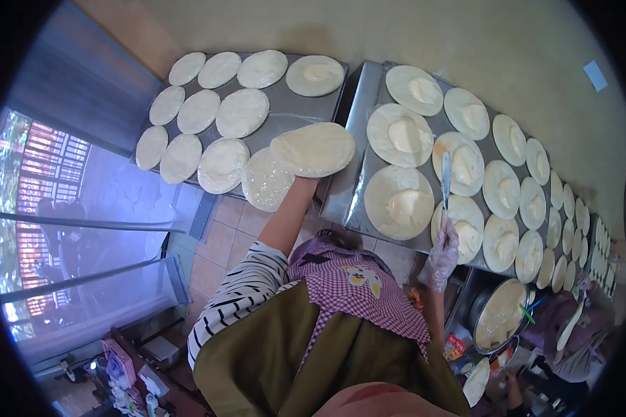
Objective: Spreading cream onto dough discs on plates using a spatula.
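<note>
My left hand point(307, 182) is under a flat round of dough point(313, 148), holding it up over the right end of the left metal table; the dough hides my fingers. Its edge overlaps a shiny round point(267, 182) at the table's front. In a clear plastic glove, my right hand point(441, 260) grips a narrow metal spatula point(446, 174). The blade points away from me, above rounds that carry pale cream point(467, 166). A nearer round with cream point(399, 203) lies left of the spatula on the right table.
Plain rounds point(242, 112) cover much of the left metal table point(292, 112). A gap separates it from the right table point(339, 195). A large pot of pale cream point(498, 315) stands below the right table. Another person point(579, 323) works at the far right, beside more rounds.
</note>
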Demonstrator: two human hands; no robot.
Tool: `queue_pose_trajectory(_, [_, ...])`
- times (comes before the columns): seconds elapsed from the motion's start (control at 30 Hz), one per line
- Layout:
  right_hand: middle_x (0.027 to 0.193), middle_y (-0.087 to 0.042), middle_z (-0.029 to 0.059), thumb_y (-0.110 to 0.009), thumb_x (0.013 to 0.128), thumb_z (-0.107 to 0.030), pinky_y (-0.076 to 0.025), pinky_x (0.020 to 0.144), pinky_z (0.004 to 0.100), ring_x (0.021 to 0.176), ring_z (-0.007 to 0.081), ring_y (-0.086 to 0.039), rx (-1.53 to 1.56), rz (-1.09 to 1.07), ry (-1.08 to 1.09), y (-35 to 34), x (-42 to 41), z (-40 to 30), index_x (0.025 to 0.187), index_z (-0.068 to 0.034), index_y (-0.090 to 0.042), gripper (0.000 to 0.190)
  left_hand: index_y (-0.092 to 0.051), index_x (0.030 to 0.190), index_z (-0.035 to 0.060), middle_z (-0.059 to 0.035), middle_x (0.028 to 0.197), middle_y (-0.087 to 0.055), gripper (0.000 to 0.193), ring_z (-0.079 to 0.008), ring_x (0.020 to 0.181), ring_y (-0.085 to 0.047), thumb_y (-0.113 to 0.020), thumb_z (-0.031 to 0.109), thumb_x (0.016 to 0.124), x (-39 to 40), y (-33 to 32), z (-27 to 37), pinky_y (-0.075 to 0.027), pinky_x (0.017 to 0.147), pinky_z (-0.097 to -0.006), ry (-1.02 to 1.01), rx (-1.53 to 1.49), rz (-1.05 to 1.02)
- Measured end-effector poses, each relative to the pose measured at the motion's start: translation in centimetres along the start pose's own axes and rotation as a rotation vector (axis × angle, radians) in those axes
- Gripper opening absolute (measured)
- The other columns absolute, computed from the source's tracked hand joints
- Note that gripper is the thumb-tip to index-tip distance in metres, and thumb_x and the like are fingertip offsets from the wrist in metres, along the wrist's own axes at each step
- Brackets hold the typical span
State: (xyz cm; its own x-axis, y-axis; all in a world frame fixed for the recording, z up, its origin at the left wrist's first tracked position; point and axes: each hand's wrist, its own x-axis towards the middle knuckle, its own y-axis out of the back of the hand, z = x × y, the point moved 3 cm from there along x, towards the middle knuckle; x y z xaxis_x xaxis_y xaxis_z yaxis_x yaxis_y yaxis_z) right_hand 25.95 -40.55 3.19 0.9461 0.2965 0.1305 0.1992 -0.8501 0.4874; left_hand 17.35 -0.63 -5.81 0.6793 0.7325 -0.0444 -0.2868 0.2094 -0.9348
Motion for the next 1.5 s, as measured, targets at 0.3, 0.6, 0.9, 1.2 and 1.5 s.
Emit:
queue_pose_trajectory(0.3, [0.128,-0.056,0.0117,-0.053,0.096,-0.011,-0.042,0.098,0.0300,0.115,0.0175,-0.053,0.137,0.029,-0.078,-1.3,-0.4,-1.4,0.129,0.003,-0.051,0.035,-0.040,0.140,0.0103,-0.0119,0.147,-0.039,0.063,-0.0369,0.136,-0.034,-0.031,0.053,0.095,6.6,2.9,1.7,-0.022,0.112,-0.0613,-0.023,-0.235,0.378])
queue_pose_trajectory(0.6, [0.128,-0.056,0.0122,-0.054,0.096,-0.008,-0.041,0.099,0.0302,0.115,0.0175,-0.054,0.208,-0.016,-0.104,-3.0,0.3,-2.8,0.128,0.002,-0.052,0.033,-0.035,0.144,0.0141,-0.0121,0.152,-0.030,0.085,-0.0353,0.141,-0.026,-0.020,0.075,0.087,5.0,1.8,4.6,-0.018,0.112,-0.0607,-0.162,-0.505,0.584])
queue_pose_trajectory(0.9, [0.126,-0.057,0.0111,-0.052,0.096,-0.005,-0.044,0.097,0.0291,0.111,0.0163,-0.056,0.239,-0.102,-0.114,-3.4,0.5,-3.4,0.133,0.003,-0.048,0.037,-0.024,0.148,0.0119,-0.0144,0.154,-0.024,0.071,-0.0332,0.143,-0.019,-0.029,0.058,0.094,5.3,2.8,2.0,-0.008,0.116,-0.0539,-0.050,-0.332,0.618])
queue_pose_trajectory(1.2, [0.124,-0.059,0.0103,-0.055,0.096,-0.011,-0.045,0.093,0.0278,0.108,0.0152,-0.057,0.183,-0.122,-0.112,-4.0,0.4,-3.0,0.130,0.001,-0.053,0.036,-0.013,0.149,0.0050,-0.0197,0.154,-0.017,0.070,-0.0345,0.145,-0.013,-0.033,0.048,0.097,4.8,4.7,1.2,-0.006,0.117,-0.0493,-0.138,-0.391,0.573])
queue_pose_trajectory(1.5, [0.125,-0.057,0.0121,-0.055,0.095,-0.006,-0.043,0.097,0.0294,0.111,0.0163,-0.055,0.225,-0.029,-0.124,-2.9,0.6,-5.2,0.125,0.004,-0.052,0.032,-0.042,0.121,-0.0015,-0.0194,0.112,-0.053,0.047,-0.0354,0.100,-0.056,-0.047,0.039,0.097,10.3,-0.3,4.3,-0.046,0.093,-0.0511,0.270,-0.251,0.245])
